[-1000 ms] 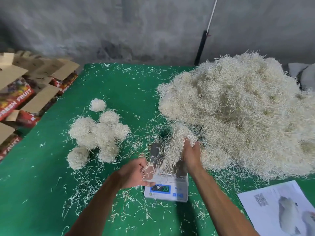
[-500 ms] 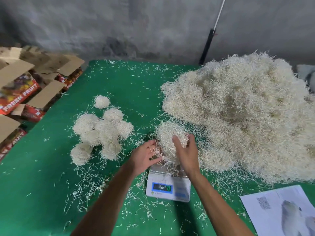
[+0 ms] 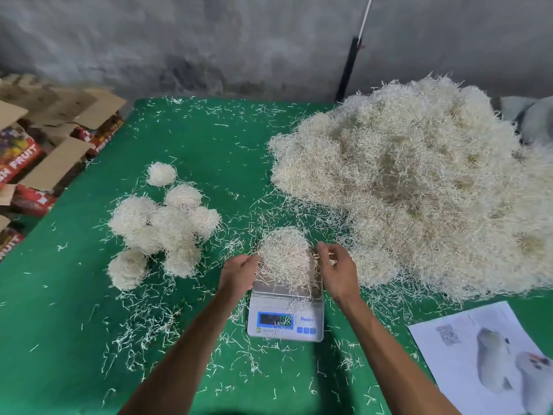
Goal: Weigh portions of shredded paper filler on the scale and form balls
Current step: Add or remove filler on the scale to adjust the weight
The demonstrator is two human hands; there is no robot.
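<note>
Portion: a rounded, wiry clump of cream shredded paper (image 3: pixel 284 256) sitting on the pan of the scale, strands hanging over the front and onto the display.
Scale: one small white digital unit (image 3: pixel 285 322), steel pan, blue-framed display; reading not legible.
Left hand: the left hand (image 3: pixel 239 275) is against the left side of the portion, fingers relaxed and partly buried in strands; no firm grip visible.
Right hand: the right hand (image 3: pixel 338 269) is just beside the right side of the portion, fingers loosely curled; whether they pinch a few strands I cannot tell.
Balls: seven fuzzy formed balls (image 3: pixel 167 226) left of the scale, six bunched and touching, one apart at the far side.
Pile: one large loose heap of the same shred (image 3: pixel 419 187) on the right, its near edge close to the right hand.
Table: green felt-like cover (image 3: pixel 59 324), littered with stray strands; open room at near left and far centre.
Sheet: one printed paper (image 3: pixel 490 360) at the near right corner, part out of view.
Boxes: open cardboard fruit cartons (image 3: pixel 39 154) beyond the left edge; count unclear.
</note>
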